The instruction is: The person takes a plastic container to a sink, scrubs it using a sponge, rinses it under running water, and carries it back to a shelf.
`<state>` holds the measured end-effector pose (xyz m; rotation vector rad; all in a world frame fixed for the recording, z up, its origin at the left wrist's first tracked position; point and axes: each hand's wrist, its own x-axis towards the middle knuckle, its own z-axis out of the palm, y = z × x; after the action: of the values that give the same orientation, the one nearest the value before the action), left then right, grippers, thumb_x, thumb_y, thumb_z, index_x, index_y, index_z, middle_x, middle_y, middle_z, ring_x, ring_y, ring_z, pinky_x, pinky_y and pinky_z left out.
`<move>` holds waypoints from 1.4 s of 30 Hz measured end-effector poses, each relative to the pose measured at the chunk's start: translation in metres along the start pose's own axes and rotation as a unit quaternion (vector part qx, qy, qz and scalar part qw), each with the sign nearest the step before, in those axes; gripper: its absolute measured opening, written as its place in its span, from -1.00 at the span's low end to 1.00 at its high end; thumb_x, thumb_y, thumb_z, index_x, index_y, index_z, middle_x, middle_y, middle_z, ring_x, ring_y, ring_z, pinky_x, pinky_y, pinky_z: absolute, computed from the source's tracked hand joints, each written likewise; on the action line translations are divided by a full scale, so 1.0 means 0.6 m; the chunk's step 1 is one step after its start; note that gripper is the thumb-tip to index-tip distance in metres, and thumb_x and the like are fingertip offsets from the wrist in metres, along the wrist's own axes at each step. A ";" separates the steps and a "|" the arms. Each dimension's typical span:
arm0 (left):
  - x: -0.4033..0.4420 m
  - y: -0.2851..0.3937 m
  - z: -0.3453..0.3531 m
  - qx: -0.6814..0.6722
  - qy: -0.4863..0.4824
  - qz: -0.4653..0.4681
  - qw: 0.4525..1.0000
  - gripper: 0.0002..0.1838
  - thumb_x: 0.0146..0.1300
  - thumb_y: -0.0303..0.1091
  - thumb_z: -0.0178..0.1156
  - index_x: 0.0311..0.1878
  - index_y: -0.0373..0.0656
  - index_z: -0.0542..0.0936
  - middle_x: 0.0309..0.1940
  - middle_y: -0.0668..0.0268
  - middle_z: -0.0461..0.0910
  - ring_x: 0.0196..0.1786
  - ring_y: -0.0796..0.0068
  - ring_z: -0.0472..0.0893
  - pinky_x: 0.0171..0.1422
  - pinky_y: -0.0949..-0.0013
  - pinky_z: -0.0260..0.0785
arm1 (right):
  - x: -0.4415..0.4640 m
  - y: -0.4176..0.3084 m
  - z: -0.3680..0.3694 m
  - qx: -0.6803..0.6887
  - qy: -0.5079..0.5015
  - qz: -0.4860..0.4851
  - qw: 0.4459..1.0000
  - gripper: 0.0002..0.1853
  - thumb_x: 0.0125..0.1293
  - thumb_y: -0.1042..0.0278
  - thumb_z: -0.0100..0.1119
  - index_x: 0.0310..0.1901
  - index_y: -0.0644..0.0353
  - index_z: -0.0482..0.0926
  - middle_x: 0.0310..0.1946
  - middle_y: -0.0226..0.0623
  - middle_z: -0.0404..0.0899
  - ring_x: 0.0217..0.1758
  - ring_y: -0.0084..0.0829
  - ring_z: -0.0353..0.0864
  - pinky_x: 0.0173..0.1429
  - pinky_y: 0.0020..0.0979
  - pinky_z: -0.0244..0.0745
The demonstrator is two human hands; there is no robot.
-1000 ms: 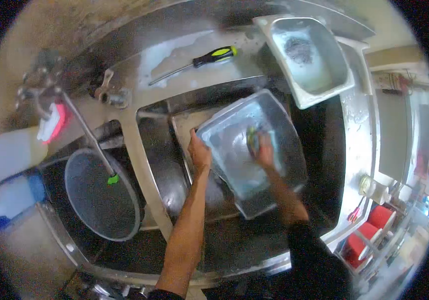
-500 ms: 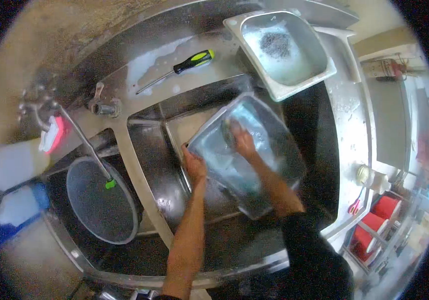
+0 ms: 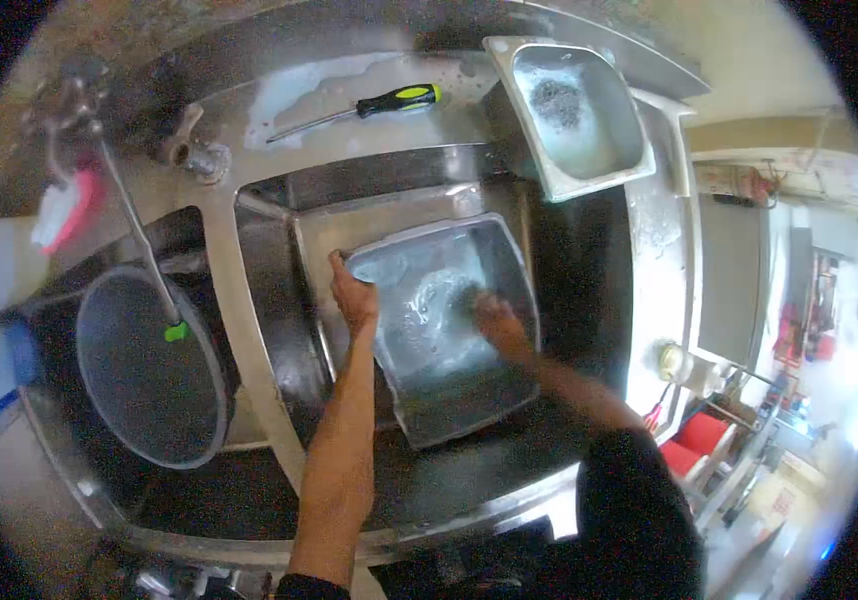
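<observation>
A grey rectangular tub, wet and soapy inside, sits tilted within the sink basin. My left hand is closed round its left corner, with the thumb over the rim. Inside the tub, my right hand presses against the sudsy bottom. Motion blurs its fingers; a dark scouring pad seems to be under them, its outline unclear.
A metal pan holding suds and a dark scrubber stands on the back ledge. Left of it lies a screwdriver. A round grey container fills the left basin, beneath a faucet spout. A tap juts from the ledge.
The tub has turned and now sits lower and flatter in the basin. My right hand has swept down and to the right across its inside. My left hand keeps its hold on the corner.
</observation>
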<state>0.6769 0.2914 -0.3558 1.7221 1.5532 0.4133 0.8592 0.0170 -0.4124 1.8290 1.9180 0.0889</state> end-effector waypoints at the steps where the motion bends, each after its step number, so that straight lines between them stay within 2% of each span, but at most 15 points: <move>1: 0.002 0.005 -0.001 -0.004 -0.023 -0.036 0.999 -0.42 0.03 -0.51 0.21 0.17 -0.27 0.29 -0.18 -0.13 0.54 -0.11 -0.14 0.55 -0.04 0.02 0.38 | -0.018 -0.008 0.004 0.058 0.060 -0.023 0.996 -0.54 0.18 0.39 0.03 0.14 0.27 0.36 0.19 0.04 0.31 0.23 -0.07 0.35 0.24 -0.08 0.33; 5: 0.010 -0.014 0.012 -0.075 0.063 0.044 0.994 -0.42 0.02 -0.55 0.18 0.18 -0.28 0.29 -0.24 -0.09 0.57 -0.21 -0.12 0.58 -0.12 0.04 0.41 | -0.002 0.019 -0.080 0.057 0.001 0.065 0.996 -0.55 0.17 0.35 0.04 0.12 0.25 0.38 0.05 0.00 0.45 0.05 -0.13 0.51 0.14 -0.10 0.41; 7: 0.007 -0.007 0.016 -0.028 0.019 -0.084 0.996 -0.41 -0.01 -0.61 0.15 0.18 -0.29 0.29 -0.28 -0.08 0.58 -0.22 -0.11 0.58 -0.11 0.04 0.41 | -0.063 0.005 -0.102 0.275 -0.282 0.163 0.905 -0.53 0.14 0.31 0.07 0.12 0.22 0.40 -0.10 -0.09 0.55 -0.12 -0.17 0.58 0.04 -0.12 0.46; 8: -0.002 0.016 0.014 -0.029 0.068 -0.039 0.996 -0.41 -0.03 -0.61 0.14 0.17 -0.28 0.30 -0.28 -0.08 0.58 -0.21 -0.11 0.58 -0.10 0.04 0.41 | -0.087 0.002 -0.111 0.327 -0.371 0.198 0.847 -0.52 0.13 0.30 0.08 0.12 0.21 0.40 -0.15 -0.12 0.58 -0.17 -0.19 0.60 0.00 -0.13 0.47; 12: -0.004 0.024 0.032 -0.137 0.140 -0.020 0.980 -0.41 -0.10 -0.63 0.12 0.13 -0.27 0.35 -0.28 -0.10 0.57 -0.21 -0.16 0.56 -0.06 0.03 0.40 | -0.114 -0.104 -0.081 0.347 -0.280 0.164 0.880 -0.54 0.20 0.25 0.08 0.15 0.12 0.40 -0.21 -0.15 0.59 -0.19 -0.13 0.60 -0.02 -0.08 0.50; 15: 0.008 -0.045 0.075 -0.205 0.095 -0.060 0.972 -0.45 -0.07 -0.65 0.10 0.11 -0.26 0.38 -0.28 -0.09 0.58 -0.20 -0.11 0.58 -0.05 0.05 0.39 | -0.093 -0.159 -0.151 0.329 -0.275 0.159 0.889 -0.51 0.24 0.20 0.07 0.20 0.15 0.36 0.01 -0.09 0.51 -0.01 -0.06 0.55 0.10 -0.07 0.45; 18: 0.008 -0.022 0.043 -0.152 0.032 -0.105 0.982 -0.44 -0.05 -0.70 0.07 0.12 -0.26 0.37 -0.33 -0.05 0.57 -0.24 0.00 0.59 -0.08 0.06 0.39 | -0.077 -0.181 -0.063 0.356 -0.166 0.071 0.917 -0.39 0.18 0.17 0.18 0.24 0.18 0.30 0.17 -0.01 0.35 0.19 -0.04 0.38 0.25 -0.07 0.31; 20: -0.006 0.023 -0.007 -0.082 0.033 -0.008 0.996 -0.45 -0.03 -0.71 0.05 0.14 -0.27 0.37 -0.35 -0.02 0.54 -0.29 0.06 0.58 -0.11 0.07 0.39 | -0.026 -0.202 -0.012 0.378 -0.078 -0.005 0.923 -0.31 0.14 0.15 0.24 0.28 0.21 0.26 0.28 0.04 0.24 0.32 -0.03 0.27 0.34 -0.07 0.21; 21: -0.008 0.029 -0.018 -0.053 0.034 0.025 0.998 -0.45 -0.02 -0.72 0.05 0.14 -0.27 0.36 -0.36 -0.01 0.53 -0.30 0.08 0.57 -0.12 0.08 0.39 | 0.012 -0.139 -0.120 0.509 -0.085 0.189 0.835 -0.28 0.10 0.19 0.29 0.28 0.23 0.26 0.28 0.07 0.21 0.38 0.01 0.16 0.38 -0.03 0.11; 22: -0.008 0.028 -0.014 -0.048 0.038 0.017 0.998 -0.41 -0.03 -0.70 0.07 0.17 -0.26 0.33 -0.37 0.02 0.51 -0.31 0.12 0.55 -0.13 0.09 0.39 | 0.034 -0.152 -0.100 0.446 0.134 0.251 0.848 -0.29 0.09 0.20 0.29 0.27 0.21 0.27 0.30 0.04 0.19 0.38 0.08 0.11 0.39 0.01 0.06; 28: -0.008 0.035 -0.021 -0.133 0.071 0.055 0.987 -0.43 -0.03 -0.70 0.12 0.12 -0.24 0.28 -0.34 0.06 0.53 -0.20 0.06 0.53 -0.05 0.11 0.38 | -0.003 -0.196 -0.070 0.473 0.014 0.070 0.878 -0.29 0.03 0.18 0.29 0.26 0.14 0.29 0.23 0.04 0.28 0.30 0.06 0.24 0.34 0.02 0.15; 31: -0.014 0.026 0.006 0.012 0.131 -0.004 0.991 -0.55 -0.05 -0.70 0.13 -0.01 -0.25 0.36 -0.29 0.03 0.59 -0.18 0.04 0.58 -0.03 0.15 0.40 | -0.036 -0.168 -0.127 0.471 -0.070 0.001 0.879 -0.30 0.05 0.16 0.27 0.26 0.13 0.29 0.20 0.01 0.32 0.26 0.01 0.30 0.32 -0.01 0.19; 35: -0.014 0.019 0.023 -0.190 0.134 -0.001 0.973 -0.54 -0.07 -0.69 0.15 -0.02 -0.24 0.40 -0.28 0.01 0.61 -0.18 0.05 0.61 -0.01 0.18 0.40 | -0.039 -0.206 -0.150 0.557 -0.211 0.153 0.789 -0.38 0.13 0.17 0.21 0.22 0.17 0.30 0.13 -0.03 0.36 0.17 -0.08 0.35 0.25 -0.07 0.26; 40: -0.023 0.020 0.014 -0.178 0.180 0.055 0.966 -0.54 -0.05 -0.70 0.11 0.00 -0.24 0.41 -0.27 0.04 0.60 -0.17 0.09 0.60 0.03 0.20 0.40 | -0.033 -0.302 -0.175 0.706 -0.115 0.353 0.604 -0.48 0.22 0.19 0.14 0.16 0.23 0.32 0.04 -0.09 0.41 0.07 -0.18 0.41 0.15 -0.14 0.34; 42: -0.016 0.037 0.004 -0.150 0.114 -0.033 0.982 -0.59 -0.02 -0.67 0.07 -0.02 -0.25 0.42 -0.22 0.05 0.59 -0.11 0.13 0.60 0.05 0.26 0.39 | -0.009 -0.352 -0.177 0.690 -0.074 0.448 0.564 -0.52 0.26 0.20 0.12 0.14 0.26 0.33 0.00 -0.11 0.43 0.02 -0.22 0.43 0.12 -0.17 0.38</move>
<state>0.6919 0.2822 -0.3390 1.4260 1.6077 0.7912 0.6236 0.0198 -0.3953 3.3490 0.3898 -1.5837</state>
